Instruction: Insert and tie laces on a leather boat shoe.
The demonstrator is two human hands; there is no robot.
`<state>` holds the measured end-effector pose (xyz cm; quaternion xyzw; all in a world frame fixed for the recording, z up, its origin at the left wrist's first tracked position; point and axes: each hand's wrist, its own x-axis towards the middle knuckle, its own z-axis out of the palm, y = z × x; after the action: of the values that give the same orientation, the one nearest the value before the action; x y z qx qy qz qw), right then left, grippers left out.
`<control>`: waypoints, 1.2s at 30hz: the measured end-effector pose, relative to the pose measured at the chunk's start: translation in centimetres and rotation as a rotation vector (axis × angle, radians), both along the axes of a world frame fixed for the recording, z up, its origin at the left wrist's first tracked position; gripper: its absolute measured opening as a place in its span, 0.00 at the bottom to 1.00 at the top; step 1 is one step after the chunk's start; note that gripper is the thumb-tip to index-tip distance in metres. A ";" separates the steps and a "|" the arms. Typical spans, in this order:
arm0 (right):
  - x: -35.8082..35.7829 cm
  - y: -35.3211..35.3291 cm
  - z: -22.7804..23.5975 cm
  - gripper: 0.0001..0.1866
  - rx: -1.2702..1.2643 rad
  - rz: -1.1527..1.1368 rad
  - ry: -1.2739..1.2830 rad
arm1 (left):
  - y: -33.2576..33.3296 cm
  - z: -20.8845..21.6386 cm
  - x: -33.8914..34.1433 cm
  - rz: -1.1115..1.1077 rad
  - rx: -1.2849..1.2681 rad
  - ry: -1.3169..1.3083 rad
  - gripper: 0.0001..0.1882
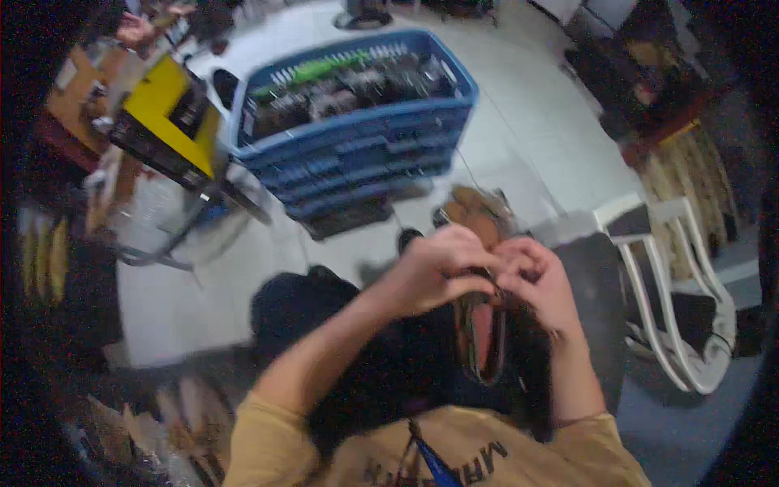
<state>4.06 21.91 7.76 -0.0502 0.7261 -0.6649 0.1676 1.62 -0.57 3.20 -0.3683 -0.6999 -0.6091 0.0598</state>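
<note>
Both my hands meet over my lap at a long, narrow item that looks like a shoe (pixel 484 345), with a dark rim and a pinkish inside; blur hides its exact kind. My left hand (pixel 450 264) is closed, thumb and fingers pinching at its upper end. From the other side my right hand (pixel 534 280) comes in, fingers curled and pressed to the same spot. What lies between the fingertips is too small to make out. Just beyond the hands is a brown, rounded mass (pixel 475 211), partly covered by them.
A blue plastic crate (pixel 357 150) filled with dark and green things stands ahead on the pale floor. At left is a yellow and black panel (pixel 166 118) on a metal-legged stand. White plastic chair parts (pixel 686 325) are at right. A person's hand (pixel 136 28) shows at far left.
</note>
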 end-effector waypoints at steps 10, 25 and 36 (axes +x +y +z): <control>0.8 0.9 -1.0 0.16 0.113 -0.048 0.159 | 0.4 1.0 -2.3 -0.213 -0.104 0.192 0.12; 0.1 -1.5 -1.2 0.09 0.162 -0.040 0.481 | -1.4 0.3 -1.3 -0.075 -0.218 -0.011 0.09; 1.3 0.3 -2.6 0.10 0.180 -0.064 0.539 | -0.5 1.7 -1.7 -0.016 -0.333 0.670 0.17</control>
<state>5.33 22.26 5.18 -0.1871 0.8018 -0.5654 -0.0487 -0.09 -1.11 4.91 -0.5573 -0.7280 -0.3332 0.2201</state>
